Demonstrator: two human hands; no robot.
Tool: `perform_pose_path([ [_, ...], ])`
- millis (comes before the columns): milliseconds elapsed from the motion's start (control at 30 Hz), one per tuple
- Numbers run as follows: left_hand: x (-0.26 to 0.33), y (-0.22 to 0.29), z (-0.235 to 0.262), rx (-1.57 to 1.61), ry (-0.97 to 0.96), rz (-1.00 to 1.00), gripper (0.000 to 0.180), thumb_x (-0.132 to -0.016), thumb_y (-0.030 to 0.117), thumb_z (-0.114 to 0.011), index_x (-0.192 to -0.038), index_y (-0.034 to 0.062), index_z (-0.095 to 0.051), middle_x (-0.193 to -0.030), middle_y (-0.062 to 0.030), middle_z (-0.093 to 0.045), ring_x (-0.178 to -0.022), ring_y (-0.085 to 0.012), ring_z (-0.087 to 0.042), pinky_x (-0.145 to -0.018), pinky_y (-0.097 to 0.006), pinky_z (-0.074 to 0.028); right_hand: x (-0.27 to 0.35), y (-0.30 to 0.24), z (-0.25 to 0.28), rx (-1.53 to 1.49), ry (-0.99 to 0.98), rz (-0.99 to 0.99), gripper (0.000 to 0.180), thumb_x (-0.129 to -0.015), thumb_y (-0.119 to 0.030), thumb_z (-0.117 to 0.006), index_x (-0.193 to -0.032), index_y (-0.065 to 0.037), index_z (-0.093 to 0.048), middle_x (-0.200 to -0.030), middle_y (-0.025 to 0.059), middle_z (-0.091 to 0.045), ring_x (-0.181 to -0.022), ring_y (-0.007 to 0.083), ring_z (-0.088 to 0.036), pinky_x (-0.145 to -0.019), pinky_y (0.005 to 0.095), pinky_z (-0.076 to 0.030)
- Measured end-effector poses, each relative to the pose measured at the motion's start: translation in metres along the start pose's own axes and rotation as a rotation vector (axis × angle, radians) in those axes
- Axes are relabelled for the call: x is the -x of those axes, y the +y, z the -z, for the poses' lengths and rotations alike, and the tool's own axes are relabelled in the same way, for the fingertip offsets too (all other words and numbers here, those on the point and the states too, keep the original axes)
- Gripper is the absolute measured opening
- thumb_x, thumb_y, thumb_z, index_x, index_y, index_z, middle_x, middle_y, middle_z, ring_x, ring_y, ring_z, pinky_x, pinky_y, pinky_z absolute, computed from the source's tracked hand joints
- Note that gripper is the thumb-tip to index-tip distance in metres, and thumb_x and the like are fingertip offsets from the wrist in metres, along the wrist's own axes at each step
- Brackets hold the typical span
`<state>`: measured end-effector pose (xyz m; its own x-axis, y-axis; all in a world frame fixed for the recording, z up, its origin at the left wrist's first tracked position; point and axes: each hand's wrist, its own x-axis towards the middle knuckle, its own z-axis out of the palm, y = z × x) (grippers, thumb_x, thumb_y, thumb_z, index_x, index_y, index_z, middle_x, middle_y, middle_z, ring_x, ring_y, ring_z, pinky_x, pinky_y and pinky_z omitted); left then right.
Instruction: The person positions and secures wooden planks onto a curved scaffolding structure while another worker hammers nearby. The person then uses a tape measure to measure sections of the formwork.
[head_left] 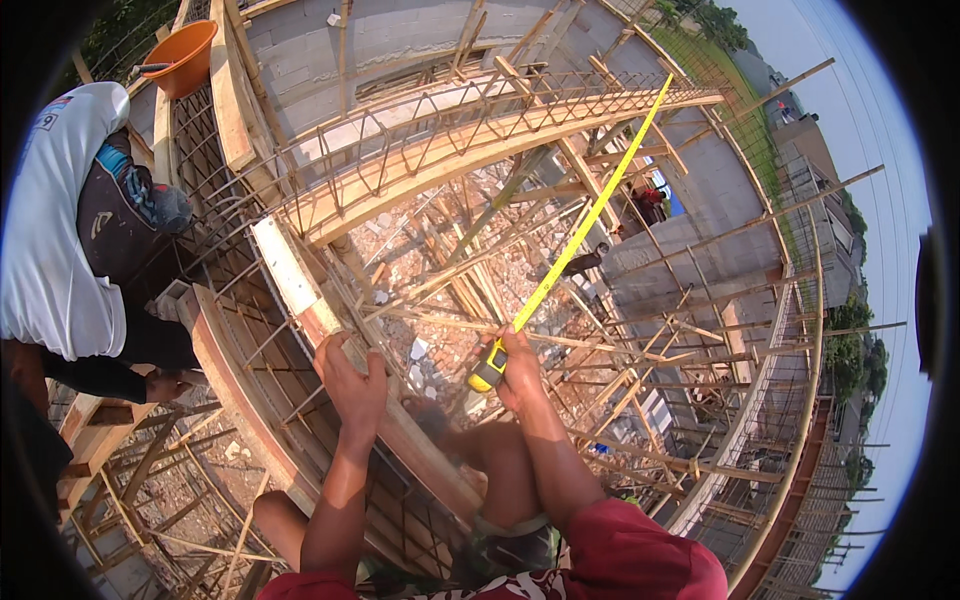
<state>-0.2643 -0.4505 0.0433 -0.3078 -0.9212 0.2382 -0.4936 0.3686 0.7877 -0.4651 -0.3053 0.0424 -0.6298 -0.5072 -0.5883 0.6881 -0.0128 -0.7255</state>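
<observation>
My right hand (518,370) is closed round a yellow and black tape measure (487,366). Its yellow blade (590,215) runs out, stretched across the gap toward the far end of a timber beam form (440,155). My left hand (352,388) has its thumb and fingers apart and rests at the edge of a long wooden formwork board (290,265), holding nothing. Beside that board, a steel rebar cage (262,325) lies in the trough between it and a second board (235,385).
A person in a white shirt (60,200) crouches at the left. An orange bucket (185,62) stands at the upper left. Below lies a rubble-strewn floor (400,240) crossed by wooden props. Bamboo scaffolding (810,350) rises at the right; another person (652,203) is farther down.
</observation>
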Motion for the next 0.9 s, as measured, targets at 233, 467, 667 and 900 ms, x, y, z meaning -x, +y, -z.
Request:
perform_pose_path([
  [233, -0.044, -0.049, -0.001, -0.229, 0.023, 0.233, 0.078, -0.088, 0.021, -0.073, -0.152, 0.0023, -0.033, -0.156, -0.0216, -0.029, -0.147, -0.0396, -0.024, -0.119, -0.053, -0.020, -0.054, -0.018, 0.026, 0.022, 0.102, 0.065, 0.017, -0.110, -0.027, -0.043, -0.105, -0.012, -0.050, -0.095, 0.0094, -0.064, -0.080, 0.0248, -0.065, -0.072, 0.0420, -0.057],
  [467, -0.053, -0.047, -0.021, -0.346, -0.008, 0.328, 0.093, -0.082, 0.026, -0.079, -0.156, 0.0036, -0.027, -0.161, -0.0217, -0.022, -0.150, -0.0389, -0.019, -0.120, -0.052, -0.018, -0.081, -0.053, 0.027, 0.075, 0.141, 0.114, 0.015, -0.109, -0.025, -0.045, -0.104, -0.012, -0.050, -0.093, 0.0089, -0.064, -0.078, 0.0240, -0.064, -0.069, 0.0404, -0.055],
  [667, -0.083, -0.056, -0.021, -0.418, 0.089, 0.436, 0.108, -0.075, 0.038, -0.082, -0.158, 0.0038, -0.021, -0.164, -0.0208, -0.019, -0.152, -0.0379, -0.013, -0.118, -0.059, -0.014, -0.148, -0.089, -0.039, -0.003, 0.014, 0.182, 0.019, -0.111, -0.027, -0.040, -0.107, -0.009, -0.048, -0.099, 0.0106, -0.062, -0.082, 0.0258, -0.063, -0.076, 0.0465, -0.057],
  [900, -0.136, -0.081, -0.017, -0.455, 0.106, 0.657, 0.120, -0.075, 0.057, -0.080, -0.160, 0.0002, -0.017, -0.163, -0.0219, -0.024, -0.151, -0.0364, -0.021, -0.117, -0.062, -0.016, -0.261, -0.100, -0.162, -0.025, -0.135, 0.269, 0.020, -0.110, -0.023, -0.040, -0.107, -0.005, -0.048, -0.104, 0.0127, -0.062, -0.090, 0.0276, -0.066, -0.084, 0.0423, -0.057],
])
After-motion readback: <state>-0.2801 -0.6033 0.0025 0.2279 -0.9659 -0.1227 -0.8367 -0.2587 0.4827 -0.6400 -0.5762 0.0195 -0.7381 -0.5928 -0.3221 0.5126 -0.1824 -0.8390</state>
